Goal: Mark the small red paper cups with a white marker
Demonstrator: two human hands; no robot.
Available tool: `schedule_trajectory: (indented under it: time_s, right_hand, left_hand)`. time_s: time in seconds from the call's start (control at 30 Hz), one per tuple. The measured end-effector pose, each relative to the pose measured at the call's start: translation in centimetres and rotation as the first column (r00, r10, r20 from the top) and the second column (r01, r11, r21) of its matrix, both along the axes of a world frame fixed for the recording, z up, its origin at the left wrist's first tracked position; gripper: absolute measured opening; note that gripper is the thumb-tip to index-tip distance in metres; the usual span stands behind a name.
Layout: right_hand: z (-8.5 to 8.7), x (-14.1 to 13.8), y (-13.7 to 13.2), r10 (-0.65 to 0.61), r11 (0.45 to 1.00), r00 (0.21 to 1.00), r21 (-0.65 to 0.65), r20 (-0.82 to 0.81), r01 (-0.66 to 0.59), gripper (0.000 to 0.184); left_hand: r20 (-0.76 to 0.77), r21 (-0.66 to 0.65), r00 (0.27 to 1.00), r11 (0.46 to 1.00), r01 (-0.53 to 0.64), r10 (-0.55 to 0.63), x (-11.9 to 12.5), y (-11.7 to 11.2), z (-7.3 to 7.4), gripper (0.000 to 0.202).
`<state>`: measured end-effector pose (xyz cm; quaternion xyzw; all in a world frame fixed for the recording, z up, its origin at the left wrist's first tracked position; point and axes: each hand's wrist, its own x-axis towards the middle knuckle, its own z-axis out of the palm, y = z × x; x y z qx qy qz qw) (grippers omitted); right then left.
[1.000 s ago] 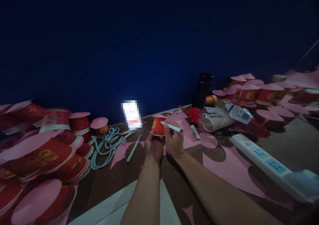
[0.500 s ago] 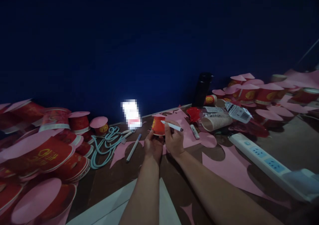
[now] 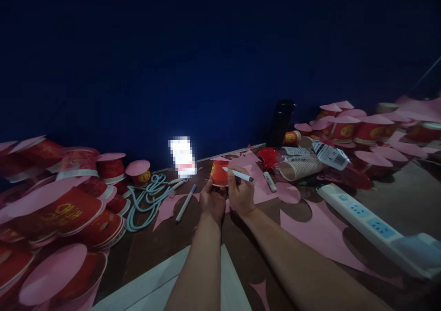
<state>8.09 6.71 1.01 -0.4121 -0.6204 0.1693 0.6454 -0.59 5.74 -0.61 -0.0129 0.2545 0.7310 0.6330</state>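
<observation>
My left hand (image 3: 212, 201) is closed around a small red paper cup (image 3: 219, 173) with yellow print, held upside down with its rim low. Between the fingers of my right hand (image 3: 241, 195) is a white marker (image 3: 242, 176) with a dark end towards the right; its other end points at the cup's upper side. Whether the tip touches the cup, I cannot tell. Left of my hands a second marker (image 3: 186, 204) lies on the brown table (image 3: 148, 256). Cut pink paper (image 3: 260, 182) spreads behind and to the right of the hands.
Red cups with pink discs (image 3: 81, 210) crowd the left; more cups (image 3: 344, 129) stand at the back right. A pale blue cable (image 3: 138, 217), a glue stick (image 3: 270, 182), a bagged stack of paper cups (image 3: 299, 168), a black bottle (image 3: 280, 122) and a power strip (image 3: 365, 219) lie around.
The whole view has shifted very slightly. Both hands keep hold of the cup and the marker in nearly the same pose.
</observation>
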Motion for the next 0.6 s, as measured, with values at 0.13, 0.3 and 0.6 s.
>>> schedule_trajectory:
  time_s: [0.13,0.3,0.6]
  right_hand:
    - [0.10,0.03,-0.08,0.000,1.000,1.000,0.014,0.019,0.000,0.020]
    - [-0.03,-0.02,-0.08,0.019,1.000,1.000,0.007,0.011,-0.019,0.021]
    - [0.10,0.01,-0.21,0.017,1.000,0.999,-0.001,0.028,-0.017,0.020]
  left_hand:
    - [-0.001,0.011,1.000,1.000,0.015,-0.015,-0.04,0.06,-0.11,0.010]
    - [0.009,0.028,1.000,0.999,0.027,-0.027,-0.10,0.12,-0.22,0.011]
    - [-0.006,0.039,0.999,0.999,0.036,-0.035,0.12,0.06,-0.10,0.011]
